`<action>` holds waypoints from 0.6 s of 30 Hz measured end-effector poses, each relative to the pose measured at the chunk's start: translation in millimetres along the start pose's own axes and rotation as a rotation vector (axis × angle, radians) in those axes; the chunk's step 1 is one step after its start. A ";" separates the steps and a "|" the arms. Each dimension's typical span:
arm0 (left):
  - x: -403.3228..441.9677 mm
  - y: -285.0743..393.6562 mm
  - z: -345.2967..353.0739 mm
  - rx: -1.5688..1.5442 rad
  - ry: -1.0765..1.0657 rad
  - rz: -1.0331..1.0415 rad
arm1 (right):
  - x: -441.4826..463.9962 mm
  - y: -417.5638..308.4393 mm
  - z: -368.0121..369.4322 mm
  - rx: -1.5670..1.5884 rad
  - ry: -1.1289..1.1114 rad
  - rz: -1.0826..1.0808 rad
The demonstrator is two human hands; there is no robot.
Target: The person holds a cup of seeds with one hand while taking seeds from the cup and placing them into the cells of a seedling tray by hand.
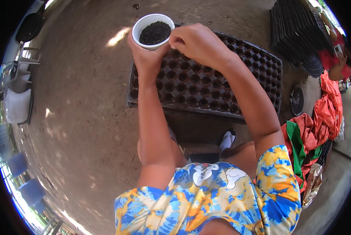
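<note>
A white cup [153, 47] with dark granular contents is held up by my left hand [147, 58], whose fingers wrap round its side and base. Beside the cup's right rim is my right hand [189, 41], its fingertips pinched together; what they hold, if anything, is too small to see. Beneath both hands lies a black seedling tray [206, 84] with many round cells that hold dark brown material. My forearms hide parts of the tray.
Stacked black trays [296, 29] stand at the upper right near another person in red [326, 58]. Red and green cloths [326, 113] and a round black lid [296, 100] lie at the right. White chairs [18, 103] and blue containers [31, 192] line the left.
</note>
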State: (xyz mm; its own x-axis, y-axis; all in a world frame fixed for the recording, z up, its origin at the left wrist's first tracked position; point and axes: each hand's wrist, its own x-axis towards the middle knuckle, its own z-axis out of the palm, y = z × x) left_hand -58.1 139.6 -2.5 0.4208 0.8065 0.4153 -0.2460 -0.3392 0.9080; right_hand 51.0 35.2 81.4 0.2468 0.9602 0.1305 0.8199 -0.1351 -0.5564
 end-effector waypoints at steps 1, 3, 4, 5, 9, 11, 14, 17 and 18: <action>-0.4 1.3 0.7 -0.004 -0.008 -0.011 | 6.0 0.8 -1.4 -0.045 0.081 -0.060; -2.2 6.5 4.5 0.017 -0.031 -0.019 | 24.3 3.2 -1.9 -0.220 0.045 -0.079; -4.4 10.9 6.8 0.046 -0.044 -0.017 | 32.5 2.2 -1.8 -0.305 0.026 -0.091; -6.1 13.3 8.5 0.076 -0.057 -0.015 | 37.5 1.4 -1.5 -0.261 -0.061 -0.033; -9.4 4.1 17.0 0.117 -0.134 0.077 | 53.4 -5.7 7.2 -0.356 -0.212 -0.036; -11.4 3.6 19.1 0.066 -0.125 0.042 | 57.0 0.9 12.2 -0.381 -0.185 -0.112; -6.3 1.0 16.5 0.003 -0.128 -0.012 | 57.0 -3.2 1.8 -0.265 -0.183 -0.064; -0.8 -4.5 8.8 -0.049 -0.075 -0.040 | 41.4 -2.7 -13.6 0.061 -0.080 -0.046; 0.1 -6.1 5.0 -0.064 -0.046 -0.046 | 35.4 0.3 -17.4 0.192 -0.028 -0.058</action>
State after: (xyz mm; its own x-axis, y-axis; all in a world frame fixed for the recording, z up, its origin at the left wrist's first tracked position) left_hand -52.2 139.3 -7.6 0.4721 0.7970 0.3768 -0.2806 -0.2693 0.9213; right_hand 69.0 64.9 100.1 0.1858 0.9718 0.1452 0.7178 -0.0333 -0.6955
